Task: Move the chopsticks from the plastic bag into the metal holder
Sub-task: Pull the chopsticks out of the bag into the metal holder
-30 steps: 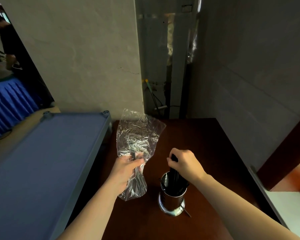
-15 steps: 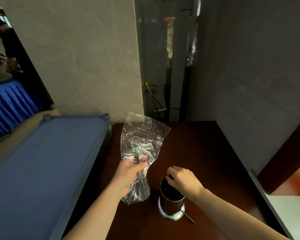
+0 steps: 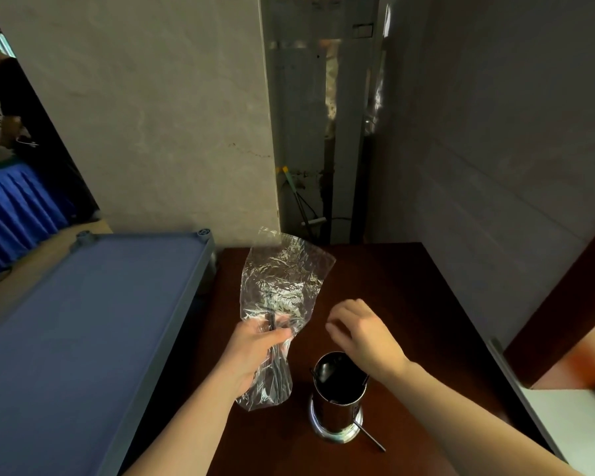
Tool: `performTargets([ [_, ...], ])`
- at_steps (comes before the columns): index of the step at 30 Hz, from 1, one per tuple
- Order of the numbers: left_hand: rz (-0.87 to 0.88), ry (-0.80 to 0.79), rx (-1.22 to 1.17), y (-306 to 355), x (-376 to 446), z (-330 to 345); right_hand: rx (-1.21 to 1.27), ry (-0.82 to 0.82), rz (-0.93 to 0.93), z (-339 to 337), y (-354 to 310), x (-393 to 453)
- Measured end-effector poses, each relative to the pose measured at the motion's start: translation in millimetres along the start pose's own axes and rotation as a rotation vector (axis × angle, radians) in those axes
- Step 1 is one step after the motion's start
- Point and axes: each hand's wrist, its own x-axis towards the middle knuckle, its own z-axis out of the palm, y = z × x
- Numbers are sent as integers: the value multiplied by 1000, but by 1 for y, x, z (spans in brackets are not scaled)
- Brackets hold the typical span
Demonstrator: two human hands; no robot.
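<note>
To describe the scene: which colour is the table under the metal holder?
Dark reddish-brown table, seen in the head view, the only one.

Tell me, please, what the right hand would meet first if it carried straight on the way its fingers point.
Probably the plastic bag held by the left hand: the right hand is empty, fingers pointing left toward it. Depth is unclear.
</note>
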Motion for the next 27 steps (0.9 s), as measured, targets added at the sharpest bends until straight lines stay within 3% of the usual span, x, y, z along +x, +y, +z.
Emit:
performTargets([
  [5, 4, 1, 46, -4, 4, 5, 176, 187, -46, -42, -33, 34],
  [13, 39, -98, 83, 1, -2, 12, 220, 200, -48, -51, -57, 60],
  [19, 64, -161, 130, 7, -7, 9, 328, 29, 59, -39, -58, 68],
  [27, 147, -205, 172, 14, -10, 8, 295, -210, 107, -37, -64, 74],
])
